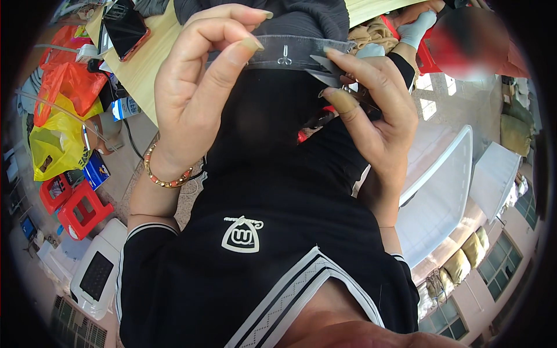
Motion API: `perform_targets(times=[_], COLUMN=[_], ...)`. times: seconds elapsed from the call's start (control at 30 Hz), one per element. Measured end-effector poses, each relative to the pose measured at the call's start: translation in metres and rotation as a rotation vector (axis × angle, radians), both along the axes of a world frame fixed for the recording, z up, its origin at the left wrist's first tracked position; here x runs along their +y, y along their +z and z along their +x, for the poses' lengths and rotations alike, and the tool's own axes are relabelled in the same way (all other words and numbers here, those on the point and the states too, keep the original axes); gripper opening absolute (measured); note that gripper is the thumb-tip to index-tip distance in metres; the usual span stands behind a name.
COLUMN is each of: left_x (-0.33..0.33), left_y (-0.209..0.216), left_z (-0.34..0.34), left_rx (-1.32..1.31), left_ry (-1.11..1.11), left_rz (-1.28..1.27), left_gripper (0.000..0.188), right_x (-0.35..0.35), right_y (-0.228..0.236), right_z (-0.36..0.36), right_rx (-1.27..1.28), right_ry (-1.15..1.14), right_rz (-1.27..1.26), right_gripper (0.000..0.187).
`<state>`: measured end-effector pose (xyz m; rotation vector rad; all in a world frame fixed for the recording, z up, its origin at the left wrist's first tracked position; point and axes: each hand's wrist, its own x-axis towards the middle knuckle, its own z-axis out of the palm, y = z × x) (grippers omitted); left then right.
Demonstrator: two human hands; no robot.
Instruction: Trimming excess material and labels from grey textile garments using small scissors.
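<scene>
A dark grey ribbed garment (261, 14) lies across the table edge in front of me. Along its near edge runs a sheer grey band (296, 45) with a small white scissors mark on it. My left hand (200, 81) is over the left part of this band, thumb and finger tips pinched together; whatever is between them is too small to make out. Small thread snips (328, 68) sit in my right hand (377, 98) at the band's right end, their pointed blades apart and directed left. The palm and fingers partly hide their handle.
A pale wooden table (136, 78) carries a phone (123, 29) at the far left. Red and yellow plastic bags (58, 139) and red stools (84, 209) stand left. On the right are a large translucent bin (438, 197) and another person's foot (416, 29).
</scene>
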<state>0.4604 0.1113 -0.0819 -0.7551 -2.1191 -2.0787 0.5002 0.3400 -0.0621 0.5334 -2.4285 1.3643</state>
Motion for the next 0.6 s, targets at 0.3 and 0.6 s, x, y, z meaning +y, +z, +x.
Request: perform_targets(times=[0.3, 0.6], left_x=[0.012, 0.025], left_y=[0.019, 0.033], left_z=[0.000, -0.006], left_rx=[0.478, 0.492], left_ry=[0.148, 0.128], left_rz=[-0.611, -0.676], left_gripper=[0.021, 0.018], right_x=[0.000, 0.003], right_y=[0.004, 0.037], right_z=[0.004, -0.020], right_rx=[0.004, 0.170], right_ry=[-0.115, -0.142], right_rz=[-0.002, -0.133], right_gripper=[0.041, 0.037])
